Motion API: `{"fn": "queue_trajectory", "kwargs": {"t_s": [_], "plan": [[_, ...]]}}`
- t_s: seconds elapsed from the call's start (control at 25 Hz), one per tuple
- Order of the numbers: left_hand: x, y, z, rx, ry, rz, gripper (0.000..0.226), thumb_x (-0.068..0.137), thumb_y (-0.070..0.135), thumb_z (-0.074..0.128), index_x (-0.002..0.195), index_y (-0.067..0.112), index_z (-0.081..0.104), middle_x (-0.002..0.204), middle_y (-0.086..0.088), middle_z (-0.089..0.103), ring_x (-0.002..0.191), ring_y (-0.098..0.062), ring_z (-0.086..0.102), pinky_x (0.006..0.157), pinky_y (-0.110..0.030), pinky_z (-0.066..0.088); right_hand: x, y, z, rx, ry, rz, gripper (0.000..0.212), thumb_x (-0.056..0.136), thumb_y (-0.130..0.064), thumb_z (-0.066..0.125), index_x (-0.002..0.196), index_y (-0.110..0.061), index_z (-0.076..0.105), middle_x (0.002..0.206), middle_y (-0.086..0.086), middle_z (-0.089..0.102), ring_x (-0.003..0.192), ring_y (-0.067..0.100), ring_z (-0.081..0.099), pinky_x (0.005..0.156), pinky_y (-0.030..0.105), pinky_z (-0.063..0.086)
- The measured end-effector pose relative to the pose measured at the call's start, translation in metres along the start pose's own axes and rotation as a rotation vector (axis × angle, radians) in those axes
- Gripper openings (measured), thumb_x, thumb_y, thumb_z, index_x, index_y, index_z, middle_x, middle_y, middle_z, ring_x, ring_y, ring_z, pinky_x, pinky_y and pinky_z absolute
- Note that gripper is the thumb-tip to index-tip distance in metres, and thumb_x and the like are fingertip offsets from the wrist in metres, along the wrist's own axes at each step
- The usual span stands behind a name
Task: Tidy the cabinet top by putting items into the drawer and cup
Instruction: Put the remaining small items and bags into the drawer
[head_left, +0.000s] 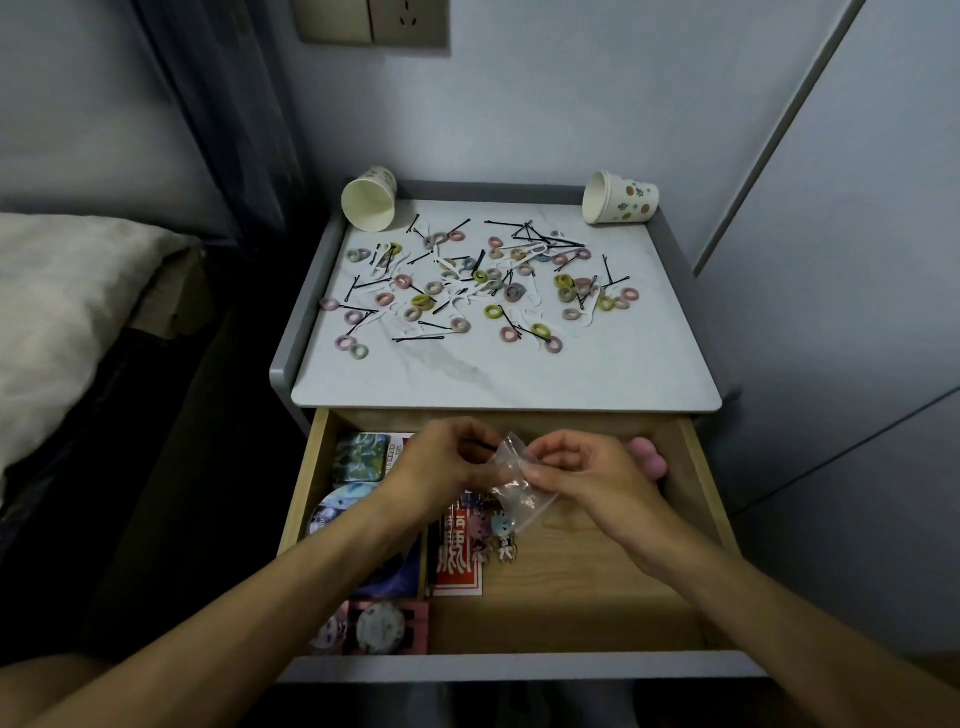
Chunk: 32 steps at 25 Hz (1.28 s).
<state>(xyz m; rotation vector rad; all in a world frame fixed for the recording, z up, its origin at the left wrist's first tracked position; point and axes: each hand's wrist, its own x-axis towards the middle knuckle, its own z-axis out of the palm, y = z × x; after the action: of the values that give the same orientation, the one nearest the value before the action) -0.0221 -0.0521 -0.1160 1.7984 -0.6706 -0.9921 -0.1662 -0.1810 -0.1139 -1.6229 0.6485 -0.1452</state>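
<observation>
— Both hands first: what are they holding?
— Left hand (447, 467) pinches a black hairpin (480, 445) between thumb and fingertips. Right hand (587, 478) pinches the top of a small clear bag (511, 483). The pin's free end reaches the bag's upper edge, between the two hands.
— Where are they?
— Close together over the open drawer (571, 587), with the bag hanging below the right fingers.
— What lies under them?
— A patterned tin (361, 457) is just left of the left hand. A red card (460, 556) and small charms (498, 530) lie just under the bag. A pink object (647, 457) is just right of the right hand; I cannot tell what it is.
— And the things to tidy?
— Beyond both hands, on the cabinet top (519, 374), coloured hair ties (493, 312), loose hairpins (418, 339) and white plastic pieces (537, 248) lie scattered together. Two paper cups lie tipped on their sides at the far corners: the left cup (369, 205) beyond the left hand, the right cup (621, 200) beyond the right.
</observation>
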Motion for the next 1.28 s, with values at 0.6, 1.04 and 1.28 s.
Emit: {"fn": "queue_trajectory", "kwargs": {"t_s": [0.6,1.04,1.28], "plan": [[0.006,0.005,0.013,-0.02,0.073,-0.066,0.017,0.072,0.006,0.083,0.078,0.015,0.07,0.072,-0.003,0.071,0.067,-0.013,0.065,0.061,-0.023,0.051,0.005,0.015,-0.003,0.095,0.013,0.06,0.027,0.086,-0.019,0.071,0.112,-0.018,0.064,0.1,0.007,0.073,0.091,0.021,0.071,0.082,0.039,0.059],[0.015,-0.001,0.015,0.076,0.216,-0.071,0.012,0.082,0.023,0.077,0.079,0.023,0.066,0.079,0.0,0.069,0.071,-0.014,0.065,0.061,-0.026,0.048,0.019,0.044,-0.032,-0.142,0.096,0.014,0.015,0.084,-0.007,0.071,0.097,-0.014,0.073,0.091,-0.004,0.073,0.089,0.01,0.069,0.071,0.012,0.053],[0.014,0.005,0.011,0.198,0.118,-0.03,0.01,0.087,0.019,0.069,0.081,0.026,0.066,0.078,0.005,0.069,0.064,-0.009,0.064,0.058,-0.024,0.048,0.047,0.072,-0.04,-0.34,0.224,0.047,0.03,0.077,-0.001,0.078,0.098,-0.022,0.074,0.086,0.001,0.073,0.079,0.01,0.066,0.061,0.003,0.045]]}}
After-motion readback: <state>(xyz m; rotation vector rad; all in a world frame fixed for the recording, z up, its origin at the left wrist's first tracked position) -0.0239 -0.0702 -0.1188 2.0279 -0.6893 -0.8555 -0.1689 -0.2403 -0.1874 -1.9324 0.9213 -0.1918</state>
